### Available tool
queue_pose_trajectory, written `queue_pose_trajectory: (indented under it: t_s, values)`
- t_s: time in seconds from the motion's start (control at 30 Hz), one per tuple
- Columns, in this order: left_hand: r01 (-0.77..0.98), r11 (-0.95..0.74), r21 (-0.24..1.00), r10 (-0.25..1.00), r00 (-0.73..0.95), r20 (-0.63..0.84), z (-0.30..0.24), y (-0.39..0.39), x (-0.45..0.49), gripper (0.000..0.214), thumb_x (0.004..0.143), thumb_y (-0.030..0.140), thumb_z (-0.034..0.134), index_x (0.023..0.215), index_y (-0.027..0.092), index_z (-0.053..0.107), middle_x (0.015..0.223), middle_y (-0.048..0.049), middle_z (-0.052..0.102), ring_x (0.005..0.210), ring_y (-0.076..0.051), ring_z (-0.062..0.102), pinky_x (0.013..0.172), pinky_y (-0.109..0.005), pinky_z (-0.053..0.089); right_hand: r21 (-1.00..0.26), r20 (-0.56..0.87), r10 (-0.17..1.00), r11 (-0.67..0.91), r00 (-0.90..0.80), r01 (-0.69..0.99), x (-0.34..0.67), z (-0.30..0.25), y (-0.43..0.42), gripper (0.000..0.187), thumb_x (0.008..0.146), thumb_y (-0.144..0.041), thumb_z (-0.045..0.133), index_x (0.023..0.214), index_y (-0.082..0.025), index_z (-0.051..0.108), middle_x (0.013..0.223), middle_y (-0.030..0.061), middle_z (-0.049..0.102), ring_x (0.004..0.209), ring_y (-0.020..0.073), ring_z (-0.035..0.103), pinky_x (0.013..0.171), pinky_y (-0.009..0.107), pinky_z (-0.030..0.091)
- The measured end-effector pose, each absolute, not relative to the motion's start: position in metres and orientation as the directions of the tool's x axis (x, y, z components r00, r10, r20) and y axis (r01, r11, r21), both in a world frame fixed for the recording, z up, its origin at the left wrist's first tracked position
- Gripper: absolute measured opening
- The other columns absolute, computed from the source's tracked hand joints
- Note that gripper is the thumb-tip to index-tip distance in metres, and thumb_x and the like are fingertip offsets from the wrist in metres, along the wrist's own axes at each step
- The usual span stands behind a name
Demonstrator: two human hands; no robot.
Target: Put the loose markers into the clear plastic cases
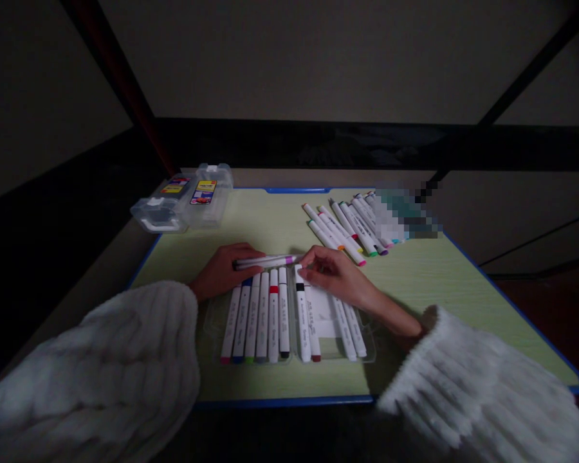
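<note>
Markers in the left hand above an open clear case of markers.
The held markers [273, 262], white with a purple band, lie sideways over the top edge of the open case [372, 352], gripped in the left hand [226, 271]; the right hand [338, 273] bends its fingers close to their right end and over the top of a black-banded marker [303, 328], though whether it pinches anything I cannot tell. Six markers [263, 318] fill the case's left half; the right half has a gap between two pairs. Beyond, on the pale green table [439, 302], loose markers [338, 231] lie at far right, and clear plastic boxes [207, 215] sit at far left.
</note>
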State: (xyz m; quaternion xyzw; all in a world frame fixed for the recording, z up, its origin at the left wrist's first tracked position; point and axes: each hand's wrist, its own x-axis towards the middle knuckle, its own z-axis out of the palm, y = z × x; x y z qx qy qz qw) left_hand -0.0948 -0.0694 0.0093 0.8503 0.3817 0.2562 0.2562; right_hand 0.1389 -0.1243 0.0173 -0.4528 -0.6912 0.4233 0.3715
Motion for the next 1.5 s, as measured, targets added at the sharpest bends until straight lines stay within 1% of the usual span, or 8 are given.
queue_pose_trajectory:
  t_s: [0.17,0.33,0.57,0.67,0.8,0.93,1.17,1.5]
  values:
    - [0.502,-0.579,0.642,0.774,0.587,0.238,0.009,-0.069,-0.095,0.028,0.076,0.035,0.057,0.093,0.015,0.067,0.087,-0.0044,0.064,0.078,-0.016,0.061,0.070,-0.025,0.048,-0.949,0.124,0.956,0.193,-0.267,0.250,0.139,0.012,-0.124,0.018,0.075,-0.031,0.058,0.071,-0.015,0.053,0.065,-0.0004,0.054,0.055,0.0080,0.043,0.049,0.023,0.033]
    - [0.503,-0.577,0.644,0.773,0.592,0.230,0.010,-0.070,-0.095,0.027,0.076,0.034,0.057,0.092,0.015,0.067,0.086,-0.0045,0.063,0.078,-0.016,0.060,0.070,-0.025,0.048,-0.972,0.107,0.951,0.161,-0.291,0.170,0.135,0.013,-0.126,0.022,0.075,-0.034,0.060,0.067,-0.016,0.051,0.052,-0.0054,0.046,0.046,0.0054,0.036,0.042,0.021,0.027]
    - [0.504,-0.592,0.629,0.764,0.599,0.240,0.011,-0.070,-0.094,0.028,0.075,0.034,0.056,0.090,0.013,0.068,0.084,-0.0050,0.064,0.076,-0.016,0.060,0.069,-0.025,0.047,-0.995,0.085,0.939,0.098,-0.333,0.024,0.134,0.021,-0.123,0.028,0.067,-0.036,0.068,0.066,-0.018,0.047,0.054,-0.0052,0.053,0.047,0.0060,0.048,0.045,0.020,0.038]
    - [0.500,-0.598,0.626,0.761,0.599,0.248,0.011,-0.070,-0.094,0.029,0.075,0.035,0.056,0.091,0.013,0.068,0.085,-0.0052,0.064,0.078,-0.016,0.060,0.070,-0.025,0.047,-0.997,0.071,0.931,0.061,-0.357,-0.039,0.134,0.023,-0.123,0.028,0.066,-0.035,0.070,0.067,-0.018,0.048,0.056,-0.0056,0.055,0.048,0.0055,0.049,0.047,0.020,0.041]
    - [0.504,-0.601,0.620,0.761,0.599,0.250,0.009,-0.069,-0.095,0.029,0.076,0.035,0.056,0.092,0.014,0.067,0.087,-0.0049,0.064,0.078,-0.016,0.060,0.070,-0.025,0.047,-0.994,0.049,0.934,0.010,-0.355,-0.109,0.134,0.028,-0.125,0.027,0.065,-0.033,0.072,0.069,-0.017,0.050,0.056,-0.0060,0.055,0.047,0.0044,0.047,0.045,0.018,0.040]
    - [0.503,-0.622,0.600,0.749,0.606,0.269,0.007,-0.068,-0.096,0.029,0.078,0.035,0.055,0.094,0.014,0.067,0.088,-0.0048,0.064,0.080,-0.016,0.060,0.072,-0.025,0.047,-0.985,0.030,0.965,-0.015,-0.259,-0.173,0.143,0.037,-0.125,0.027,0.064,-0.034,0.073,0.067,-0.017,0.053,0.055,-0.0061,0.055,0.045,0.0032,0.044,0.043,0.017,0.036]
    - [0.524,-0.636,0.567,0.745,0.608,0.274,0.006,-0.062,-0.104,0.029,0.078,0.035,0.055,0.094,0.014,0.067,0.089,-0.0046,0.063,0.081,-0.016,0.060,0.076,-0.025,0.047,-0.996,-0.010,0.972,-0.032,-0.237,-0.089,0.160,0.037,-0.122,0.028,0.062,-0.035,0.074,0.065,-0.017,0.054,0.056,-0.0044,0.057,0.045,0.0034,0.043,0.042,0.018,0.034]
    - [0.570,-0.611,0.549,0.774,0.577,0.262,0.004,-0.056,-0.111,0.031,0.078,0.039,0.055,0.095,0.017,0.067,0.090,-0.0041,0.064,0.083,-0.017,0.060,0.077,-0.028,0.048,-0.990,-0.033,0.913,0.027,-0.406,0.141,0.166,0.029,-0.118,0.025,0.067,-0.035,0.069,0.067,-0.016,0.053,0.053,-0.0038,0.056,0.046,0.0056,0.047,0.043,0.020,0.036]
